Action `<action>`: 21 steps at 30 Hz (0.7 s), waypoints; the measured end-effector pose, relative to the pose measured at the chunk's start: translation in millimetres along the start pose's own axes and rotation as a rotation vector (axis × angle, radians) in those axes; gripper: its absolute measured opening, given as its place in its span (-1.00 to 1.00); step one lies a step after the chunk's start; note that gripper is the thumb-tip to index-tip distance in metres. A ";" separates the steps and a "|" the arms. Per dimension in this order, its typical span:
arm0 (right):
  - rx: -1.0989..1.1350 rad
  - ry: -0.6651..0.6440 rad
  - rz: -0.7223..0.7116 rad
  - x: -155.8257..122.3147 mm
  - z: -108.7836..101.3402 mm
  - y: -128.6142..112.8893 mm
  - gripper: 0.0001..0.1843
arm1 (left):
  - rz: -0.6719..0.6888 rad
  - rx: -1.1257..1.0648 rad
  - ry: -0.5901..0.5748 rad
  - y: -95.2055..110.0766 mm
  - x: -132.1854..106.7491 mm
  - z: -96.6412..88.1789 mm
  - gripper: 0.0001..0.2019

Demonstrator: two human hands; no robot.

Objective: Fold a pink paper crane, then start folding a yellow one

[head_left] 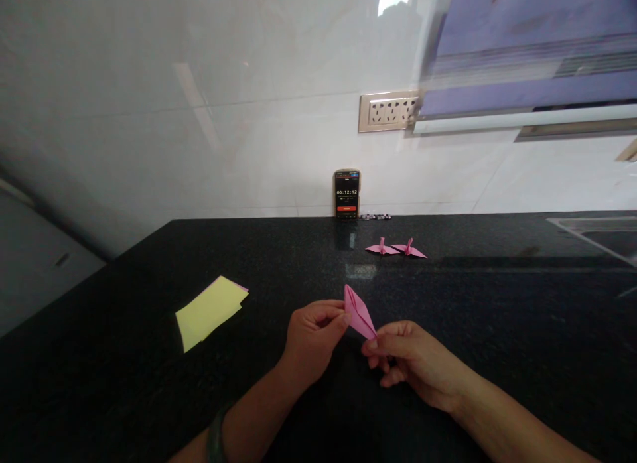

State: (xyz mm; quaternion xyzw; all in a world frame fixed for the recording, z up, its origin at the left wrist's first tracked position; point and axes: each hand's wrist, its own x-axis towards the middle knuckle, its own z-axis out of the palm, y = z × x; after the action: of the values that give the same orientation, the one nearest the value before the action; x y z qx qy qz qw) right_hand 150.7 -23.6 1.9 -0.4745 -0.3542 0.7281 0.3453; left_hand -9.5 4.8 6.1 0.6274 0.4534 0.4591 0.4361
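A pink folded paper (359, 313), kite-shaped with a crease down its middle, is held up between my two hands above the dark counter. My left hand (317, 330) pinches its left side between thumb and fingers. At the lower right tip, my right hand (408, 357) grips the paper with thumb and forefinger, the other fingers curled below. Beyond my hands, two finished pink paper cranes (382, 248) stand side by side on the counter, their wings touching or nearly so.
Yellow paper sheets (212, 310) lie stacked on the left, a pink edge showing beneath. A phone (347, 194) showing a timer leans on the tiled wall, a small beaded strip (375, 217) beside it. A wall socket (388, 111) is above. A sink edge (592, 241) shows at right.
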 end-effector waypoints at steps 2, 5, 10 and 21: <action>-0.031 -0.008 0.004 -0.8 -1.4 0.1 -0.88 | 0.001 0.005 0.007 0.5 1.3 -1.5 -0.88; -0.106 -0.066 0.039 -2.3 -5.9 -1.6 -0.90 | -0.007 0.000 0.049 1.3 4.0 -4.4 -0.87; 0.007 -0.070 -0.022 -1.3 -9.6 -8.7 -0.87 | -0.086 -0.153 -0.015 1.3 5.4 -4.4 -0.86; 0.002 0.061 -0.236 4.1 -1.8 1.6 -0.67 | -0.141 -0.163 -0.206 7.3 -2.2 5.4 -0.85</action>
State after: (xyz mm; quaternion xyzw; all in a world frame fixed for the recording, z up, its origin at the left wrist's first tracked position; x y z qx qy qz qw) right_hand 150.9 -20.7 -1.8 -0.4512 -0.3963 0.6679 0.4396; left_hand -3.4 0.5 11.7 0.6005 0.4103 0.3957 0.5608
